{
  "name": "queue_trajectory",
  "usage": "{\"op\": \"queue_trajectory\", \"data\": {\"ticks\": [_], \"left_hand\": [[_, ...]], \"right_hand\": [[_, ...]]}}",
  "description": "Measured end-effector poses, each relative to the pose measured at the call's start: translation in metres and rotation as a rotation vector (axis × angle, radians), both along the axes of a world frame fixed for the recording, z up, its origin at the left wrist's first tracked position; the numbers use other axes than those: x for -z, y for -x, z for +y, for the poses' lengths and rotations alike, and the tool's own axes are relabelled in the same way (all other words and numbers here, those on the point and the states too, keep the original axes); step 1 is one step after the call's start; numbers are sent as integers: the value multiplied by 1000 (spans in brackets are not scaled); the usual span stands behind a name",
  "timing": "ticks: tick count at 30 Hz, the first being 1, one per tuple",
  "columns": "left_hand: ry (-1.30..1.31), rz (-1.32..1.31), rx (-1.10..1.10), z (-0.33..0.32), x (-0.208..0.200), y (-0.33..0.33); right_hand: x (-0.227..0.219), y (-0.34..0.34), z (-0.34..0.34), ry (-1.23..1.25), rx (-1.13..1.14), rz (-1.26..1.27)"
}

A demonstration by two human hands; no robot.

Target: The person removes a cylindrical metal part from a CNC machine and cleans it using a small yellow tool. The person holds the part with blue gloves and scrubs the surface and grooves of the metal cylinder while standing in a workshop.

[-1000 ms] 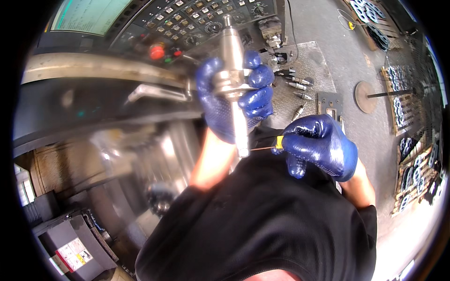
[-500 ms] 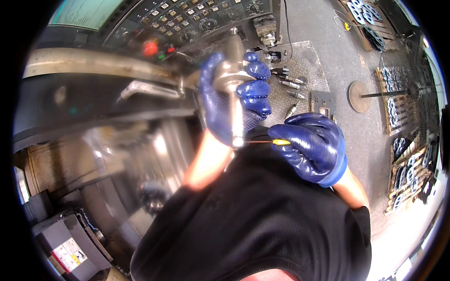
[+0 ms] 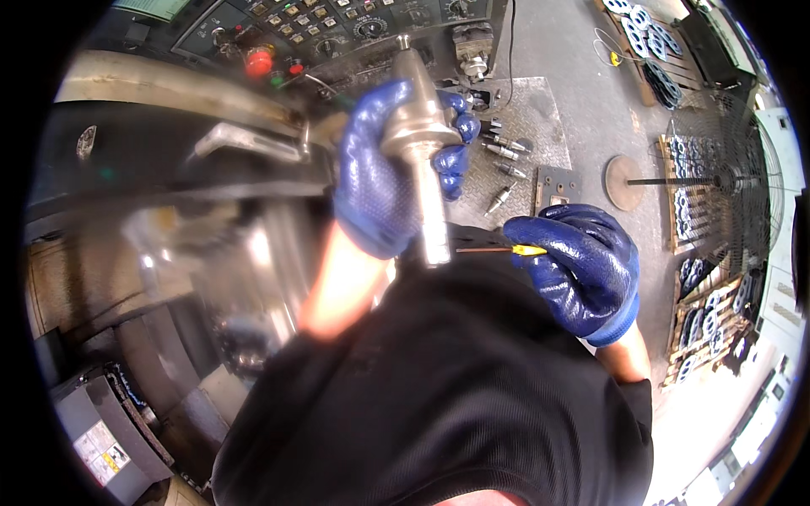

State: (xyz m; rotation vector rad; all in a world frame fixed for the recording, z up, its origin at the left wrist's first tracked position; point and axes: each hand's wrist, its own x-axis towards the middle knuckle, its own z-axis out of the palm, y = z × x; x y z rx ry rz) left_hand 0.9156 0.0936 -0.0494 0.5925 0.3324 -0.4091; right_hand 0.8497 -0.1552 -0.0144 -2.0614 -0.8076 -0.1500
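In blue coated gloves, both of my hands are up in front of my chest. My left hand (image 3: 380, 173) is wrapped round a steel tool holder (image 3: 422, 135), its taper and pull stud pointing away from me and its long nose toward me. My right hand (image 3: 578, 268) is closed on a thin-shafted hand driver with a yellow grip (image 3: 529, 250). The driver's shaft points left at the tool holder's near end, with a small gap between them. Its tip is too small to make out, and my fingers hide the rest of its handle.
A machine control panel (image 3: 337, 34) with a red emergency button (image 3: 259, 61) stands ahead. Several tool holders (image 3: 500, 200) lie on a metal plate (image 3: 540, 110) to the right. A pedestal fan (image 3: 717, 180) and pallets of ring-shaped parts (image 3: 692, 185) stand farther right.
The tool holder's near end and the driver's tip have moved apart, my right hand shifting slightly right. My left hand has shifted left with the holder, which tilts a little. The whole view has shifted.
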Motion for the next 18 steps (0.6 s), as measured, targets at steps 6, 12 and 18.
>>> {"op": "queue_trajectory", "data": {"ticks": [6,12,18], "left_hand": [[79,-2,-52,3,5,1],[71,-45,-28,5,12,-1],[121,-236,41,29,52,0]], "right_hand": [[-5,2,6,40,-8,-15],[-7,0,7,107,-21,-23],[-26,-5,13,293,-11,-292]]}}
